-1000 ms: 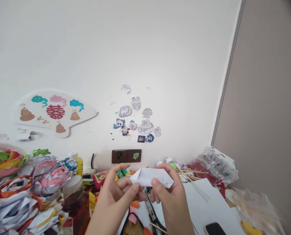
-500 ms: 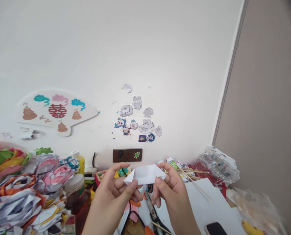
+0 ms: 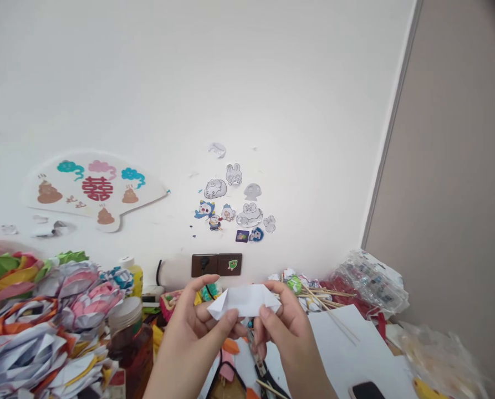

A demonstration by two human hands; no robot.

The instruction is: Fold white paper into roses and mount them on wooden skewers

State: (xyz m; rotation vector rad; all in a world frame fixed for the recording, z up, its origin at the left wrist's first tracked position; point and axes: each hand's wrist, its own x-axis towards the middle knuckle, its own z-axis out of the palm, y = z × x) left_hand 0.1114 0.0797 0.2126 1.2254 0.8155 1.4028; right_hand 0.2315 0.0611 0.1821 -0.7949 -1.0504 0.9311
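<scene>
A small folded piece of white paper (image 3: 245, 300) with slanted corner folds is held up over the cluttered table, between both hands. My left hand (image 3: 203, 318) pinches its left end, thumb on the near face and fingers behind. At the right end, my right hand (image 3: 286, 321) grips it the same way, with the thumb near the lower edge. Below the hands lies a pair of pliers or scissors (image 3: 266, 374) with dark handles, partly hidden by the right hand.
Folded paper flowers (image 3: 26, 343) pile up at left, beside a lidded jar (image 3: 131, 343). White sheets (image 3: 351, 343) lie at right with thin wooden sticks (image 3: 334, 316) and a phone (image 3: 367, 390). Plastic packets (image 3: 372, 282) lean near the wall, below a socket (image 3: 217, 265).
Both hands and the folded paper have shifted slightly down and left. My right thumb has slid a little inward along the paper.
</scene>
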